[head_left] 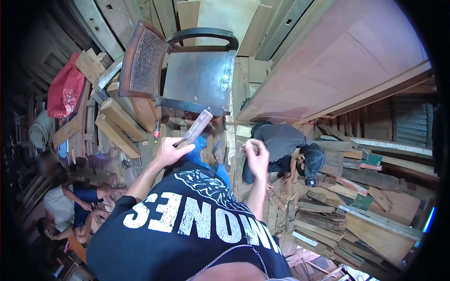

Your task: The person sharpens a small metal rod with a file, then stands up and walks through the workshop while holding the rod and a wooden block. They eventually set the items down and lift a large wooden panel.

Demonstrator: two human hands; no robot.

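Note:
My left hand (169, 151) is raised in front of my chest and grips a short wooden piece (197, 126) that angles up to the right, towards a dark wooden chair (199, 79). My right hand (256, 157) is up beside it, a little apart, with the fingers curled in. Whether anything small lies in that hand is too blurred to tell. My black T-shirt with white lettering (187, 220) fills the bottom of the view. The seat of the chair faces me, and its carved back panel (143, 61) stands at the left.
A person in a grey shirt (281, 145) crouches at the right among scrap wood offcuts (337, 210). Another person (70, 206) sits at the lower left. A large reddish wooden panel (337, 61) leans at the upper right. Timber blocks (117, 122) and a red bag (65, 89) lie at the left.

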